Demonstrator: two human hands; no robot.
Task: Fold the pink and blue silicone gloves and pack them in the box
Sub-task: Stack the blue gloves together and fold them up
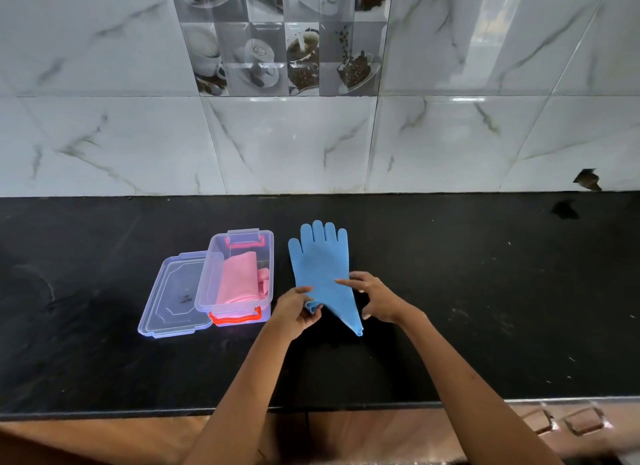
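Note:
A blue silicone glove (318,260) lies flat on the black counter, fingers pointing to the wall. My left hand (296,310) pinches the near left corner of its cuff. My right hand (372,296) rests its fingertips on the glove's middle, fingers spread. A folded pink glove (239,279) lies inside the clear plastic box (211,284) with red latches, just left of the blue glove.
The box's clear lid (176,296) lies on the counter, tucked against the box's left side. The black counter (485,291) ends at a marble-tiled wall behind and at a front edge close to me.

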